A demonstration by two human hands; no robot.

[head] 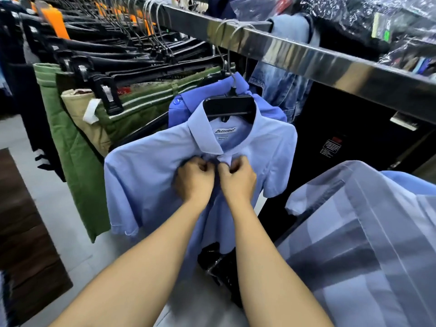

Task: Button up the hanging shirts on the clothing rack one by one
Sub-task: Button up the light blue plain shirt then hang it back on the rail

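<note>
A light blue short-sleeved shirt (141, 171) hangs on a black hanger (228, 106) from the shiny metal rail (306, 53), its collar open and a white label showing inside. My left hand (194, 179) pinches the left edge of the shirt front just below the collar. My right hand (237, 178) pinches the right edge beside it, the knuckles of both hands almost touching. The button itself is hidden by my fingers. A darker blue shirt (181, 107) hangs right behind it on the same rail.
Green and beige trousers (77, 166) and a long row of dark garments on clip hangers fill the rail to the left. A pale blue-grey shirt (365, 244) lies close at the lower right. Denim (278, 83) hangs behind the rail; plastic-wrapped goods sit above it.
</note>
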